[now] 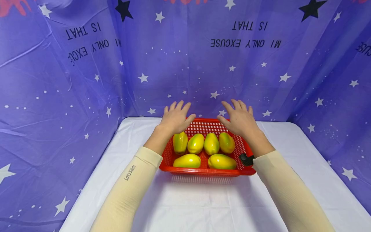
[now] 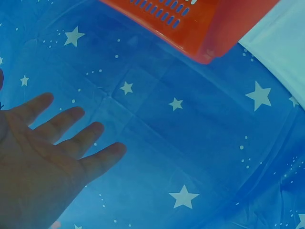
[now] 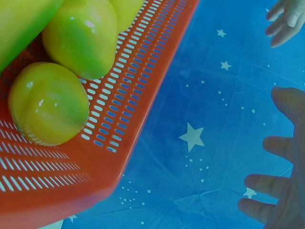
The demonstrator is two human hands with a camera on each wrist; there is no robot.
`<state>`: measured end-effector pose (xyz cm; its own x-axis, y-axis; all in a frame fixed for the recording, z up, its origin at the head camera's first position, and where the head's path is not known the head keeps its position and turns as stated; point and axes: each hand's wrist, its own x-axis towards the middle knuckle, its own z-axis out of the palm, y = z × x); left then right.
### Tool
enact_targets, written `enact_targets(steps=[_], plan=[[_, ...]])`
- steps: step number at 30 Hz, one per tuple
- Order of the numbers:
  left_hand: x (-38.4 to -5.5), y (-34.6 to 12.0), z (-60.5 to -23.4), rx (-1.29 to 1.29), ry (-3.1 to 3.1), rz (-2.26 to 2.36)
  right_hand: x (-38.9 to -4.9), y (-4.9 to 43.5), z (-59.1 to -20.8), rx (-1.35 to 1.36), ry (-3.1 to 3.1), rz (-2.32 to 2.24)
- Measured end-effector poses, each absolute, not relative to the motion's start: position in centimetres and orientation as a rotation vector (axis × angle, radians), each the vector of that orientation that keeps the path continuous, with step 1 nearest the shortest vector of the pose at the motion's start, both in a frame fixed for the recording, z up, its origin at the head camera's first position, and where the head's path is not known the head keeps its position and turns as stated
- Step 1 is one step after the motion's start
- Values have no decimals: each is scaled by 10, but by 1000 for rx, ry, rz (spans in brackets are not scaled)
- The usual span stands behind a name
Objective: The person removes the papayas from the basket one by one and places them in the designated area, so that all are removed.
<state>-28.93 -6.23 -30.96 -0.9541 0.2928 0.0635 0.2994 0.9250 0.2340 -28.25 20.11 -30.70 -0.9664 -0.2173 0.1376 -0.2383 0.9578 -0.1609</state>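
A red plastic basket [image 1: 200, 171] with slotted walls stands on the white-covered table, holding several yellow-green mangoes [image 1: 195, 144]. Four-sided and shallow, it shows a back row and a front row of fruit. My left hand [image 1: 175, 119] is spread over its back left corner, fingers apart and holding nothing. Over the back right corner my right hand [image 1: 239, 118] is spread the same way, also bare. In the right wrist view, straight fingers [image 3: 262, 186] lie apart from the basket's rim [image 3: 157, 95]. The left wrist view shows an unoccupied palm [image 2: 43, 167] below the basket's corner [image 2: 205, 52].
A white cloth [image 1: 203, 209] covers the table. Purple starred fabric [image 1: 200, 64] with printed words hangs behind and on both sides, close past the table's back edge. A small black object [image 1: 246, 159] shows at the basket's right side, beside the right sleeve [image 1: 284, 183].
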Motion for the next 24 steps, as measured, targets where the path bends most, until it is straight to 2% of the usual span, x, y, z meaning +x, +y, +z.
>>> enact_targets(steps=[17, 24], plan=[[-293, -69, -323, -456, -3103, -363, -284, 186, -312, 411, -3022, 264], [-294, -72, -328, -465, -3102, -291, -282, 178, -320, 576, -3091, 268]])
